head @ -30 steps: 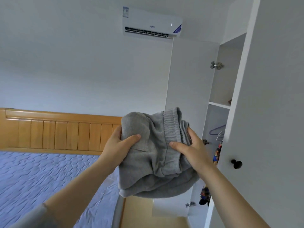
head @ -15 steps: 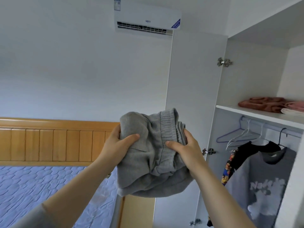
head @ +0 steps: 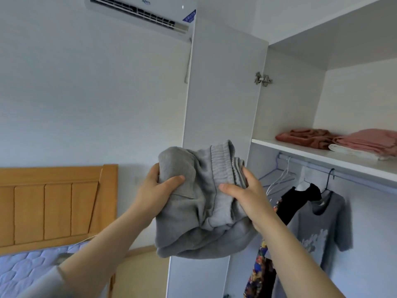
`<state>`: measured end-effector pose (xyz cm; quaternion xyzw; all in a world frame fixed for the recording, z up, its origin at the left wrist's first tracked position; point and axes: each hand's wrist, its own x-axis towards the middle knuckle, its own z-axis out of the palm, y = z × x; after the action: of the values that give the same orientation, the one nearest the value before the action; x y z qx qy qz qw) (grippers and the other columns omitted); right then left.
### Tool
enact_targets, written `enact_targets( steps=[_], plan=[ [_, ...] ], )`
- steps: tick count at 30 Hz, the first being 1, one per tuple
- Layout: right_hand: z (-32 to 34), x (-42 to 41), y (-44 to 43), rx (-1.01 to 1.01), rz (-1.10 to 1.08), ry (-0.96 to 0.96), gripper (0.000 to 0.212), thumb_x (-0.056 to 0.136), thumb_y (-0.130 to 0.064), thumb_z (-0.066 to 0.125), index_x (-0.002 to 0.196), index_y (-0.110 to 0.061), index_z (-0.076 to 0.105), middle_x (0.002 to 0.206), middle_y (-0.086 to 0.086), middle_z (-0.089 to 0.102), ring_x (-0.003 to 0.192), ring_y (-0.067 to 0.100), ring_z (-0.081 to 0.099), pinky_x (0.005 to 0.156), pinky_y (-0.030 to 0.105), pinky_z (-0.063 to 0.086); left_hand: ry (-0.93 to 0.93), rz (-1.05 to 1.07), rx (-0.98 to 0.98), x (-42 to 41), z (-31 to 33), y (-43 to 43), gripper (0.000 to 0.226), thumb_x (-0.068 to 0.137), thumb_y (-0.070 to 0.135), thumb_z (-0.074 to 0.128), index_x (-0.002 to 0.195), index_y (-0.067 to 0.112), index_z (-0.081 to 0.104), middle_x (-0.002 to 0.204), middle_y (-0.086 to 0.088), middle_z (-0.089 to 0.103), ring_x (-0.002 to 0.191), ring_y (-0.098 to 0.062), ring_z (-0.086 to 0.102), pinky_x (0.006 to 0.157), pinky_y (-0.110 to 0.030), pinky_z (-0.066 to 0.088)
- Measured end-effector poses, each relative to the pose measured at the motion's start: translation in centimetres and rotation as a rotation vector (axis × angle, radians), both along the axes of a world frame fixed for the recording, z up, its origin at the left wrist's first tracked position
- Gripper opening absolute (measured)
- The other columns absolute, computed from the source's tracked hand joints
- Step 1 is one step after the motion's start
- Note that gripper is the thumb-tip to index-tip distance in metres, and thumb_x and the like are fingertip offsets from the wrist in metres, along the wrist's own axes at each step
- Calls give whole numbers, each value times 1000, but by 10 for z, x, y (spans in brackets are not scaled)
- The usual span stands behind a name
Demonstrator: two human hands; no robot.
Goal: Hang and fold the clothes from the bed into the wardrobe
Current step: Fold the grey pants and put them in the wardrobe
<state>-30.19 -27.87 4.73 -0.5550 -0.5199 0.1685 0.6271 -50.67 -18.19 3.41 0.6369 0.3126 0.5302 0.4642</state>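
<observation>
A folded grey garment (head: 199, 203) was held in the air by both hands, in front of the open wardrobe door (head: 221, 93). The left hand (head: 154, 190) was clamped on its left side: the thumb was laid across the front, and the fingers were curled behind the cloth. The right hand (head: 247, 194) was clamped on its right side in the same way, with the thumb pressed on the front below the ribbed waistband and the fingers mostly hidden behind. The lower folds hung below both hands. The garment was found lower than the shelf (head: 300, 153) and to the left of it, apart from it and not inside the wardrobe.

On the shelf a red-brown cloth (head: 307, 137) was laid folded. Just beside it, to the right, a pink pile (head: 369, 140) was set on top of a white piece (head: 348, 150). Under the shelf a rail (head: 354, 177) was fixed. Bare hangers (head: 278, 180) were hung at its left end, and next to them a black shirt (head: 298, 198) and a grey T-shirt (head: 322, 229) with a pale print. A patterned garment (head: 261, 272) was seen below the black shirt, partly hidden by the right forearm. A metal hinge (head: 263, 78) was mounted near the top of the door.

At the left, a wooden headboard (head: 53, 203) and a bed (head: 25, 274) with a blue quilted cover were seen. An air conditioner (head: 139, 11) was fixed high on the wall, beside the top of the door.
</observation>
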Motion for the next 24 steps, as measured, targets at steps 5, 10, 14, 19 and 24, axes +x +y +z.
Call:
enact_targets(
  steps=[5,10,14,19,24],
  plan=[
    [7,42,24,9,-73,-14,44,77,-13,77,110,-39,61,109,-15,71,103,5,66,92,27,51,-13,-96,0,55,3,45,44,79,37,74,120,36,56,108,12,68,96,-11,66,81,-32,54],
    [16,95,42,48,-98,-43,42,80,-10,74,107,-40,62,103,-20,72,95,-2,68,78,13,53,-26,-178,37,114,11,80,41,77,39,75,115,40,58,100,16,70,88,-4,68,70,-23,52],
    [23,138,57,54,-161,-36,47,80,-12,75,121,-33,62,108,-17,72,99,1,67,88,23,53,-15,-232,76,163,24,102,41,80,38,74,117,37,57,103,14,69,90,-6,67,68,-22,52],
    [31,181,73,83,-249,-51,56,80,-13,75,130,-28,58,112,-15,71,101,2,67,91,28,52,-33,-346,99,220,33,135,39,76,41,75,110,40,58,101,15,70,92,-9,69,77,-32,56],
    [37,209,88,99,-333,-67,47,80,-10,75,116,-38,61,105,-21,72,95,-2,68,74,12,52,-53,-468,113,268,38,168,48,67,47,73,111,38,58,100,16,71,91,-7,69,76,-30,55]
  ],
)
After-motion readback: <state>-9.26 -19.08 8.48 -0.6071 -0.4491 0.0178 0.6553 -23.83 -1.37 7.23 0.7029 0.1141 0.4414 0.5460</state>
